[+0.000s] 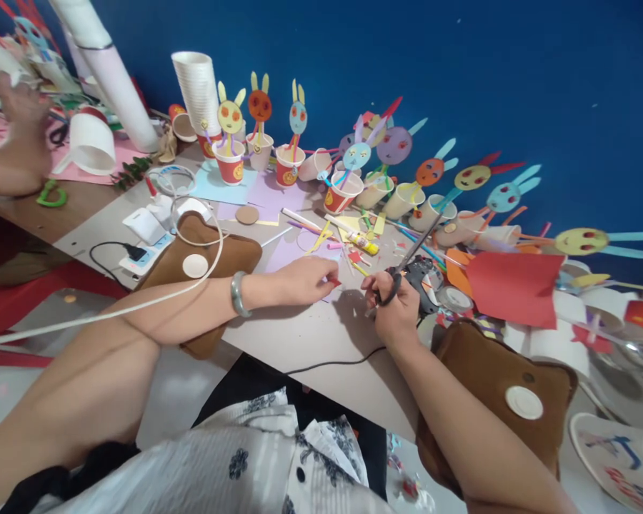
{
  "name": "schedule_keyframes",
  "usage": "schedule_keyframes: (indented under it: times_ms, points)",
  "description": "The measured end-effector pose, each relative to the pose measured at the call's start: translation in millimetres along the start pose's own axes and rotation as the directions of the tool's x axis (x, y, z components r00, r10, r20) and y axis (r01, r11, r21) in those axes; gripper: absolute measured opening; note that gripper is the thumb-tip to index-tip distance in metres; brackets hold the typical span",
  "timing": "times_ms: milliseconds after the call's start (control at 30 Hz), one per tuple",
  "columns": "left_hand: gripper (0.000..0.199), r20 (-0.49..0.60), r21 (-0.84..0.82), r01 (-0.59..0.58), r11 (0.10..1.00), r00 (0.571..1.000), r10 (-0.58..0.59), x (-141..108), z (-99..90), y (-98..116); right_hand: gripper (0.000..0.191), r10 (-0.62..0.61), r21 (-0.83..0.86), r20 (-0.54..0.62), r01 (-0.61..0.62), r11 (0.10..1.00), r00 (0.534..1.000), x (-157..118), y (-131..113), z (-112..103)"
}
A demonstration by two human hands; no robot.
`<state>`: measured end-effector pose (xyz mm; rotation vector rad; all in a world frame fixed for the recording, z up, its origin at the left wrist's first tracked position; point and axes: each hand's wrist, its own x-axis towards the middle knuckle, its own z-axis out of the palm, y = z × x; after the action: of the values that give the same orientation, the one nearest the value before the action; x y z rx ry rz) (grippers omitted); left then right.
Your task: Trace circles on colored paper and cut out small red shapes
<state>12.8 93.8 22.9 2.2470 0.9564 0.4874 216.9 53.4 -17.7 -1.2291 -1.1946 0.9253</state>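
Scissors (394, 277) over cluttered table (300, 335), blue wall (461, 64) behind.

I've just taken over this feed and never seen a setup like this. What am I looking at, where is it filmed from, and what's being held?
There is no machine here: these are a person's two bare hands, in one picture from a camera worn on their head, looking forward and down. The right hand holds scissors; the left hand appears to pinch a small red scrap. On the table are rabbit-faced figures in paper cups, a tall cup stack, a red sheet and colored scraps. At the far left, another person's hand is also in view.
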Motion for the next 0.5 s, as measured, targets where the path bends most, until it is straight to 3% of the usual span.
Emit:
schedule_keyframes:
  times_ms: [100, 167, 233, 367, 500]
  points:
    - [0.016, 0.073, 0.113, -0.075, 0.991, 0.995, 0.067, -5, -0.3, -5, 0.041, 0.011, -0.015, 0.012, -0.011, 1.000, 1.000, -1, -3, 1]
    - [0.015, 0.097, -0.002, -0.032, 0.999, 0.995, 0.032, -3, -0.8, -9, 0.040, 0.037, -0.061, 0.019, -0.035, 0.998, 0.999, -3, -8, 1]
    - [0.011, 0.091, -0.219, 0.054, 0.974, 0.995, -0.035, 2, -0.7, -14, 0.039, 0.049, -0.120, 0.015, -0.047, 0.992, 0.999, -4, -14, 2]
    - [0.012, 0.156, -0.625, 0.191, 0.757, 0.981, -0.118, 9, -0.6, -18, 0.037, 0.101, -0.142, 0.045, -0.094, 0.985, 0.994, -4, -20, 6]
    - [0.009, 0.276, -0.780, 0.296, 0.551, 0.953, -0.122, 8, -1.4, -13, 0.032, 0.193, -0.063, 0.091, -0.187, 0.980, 0.977, -5, -13, 9]
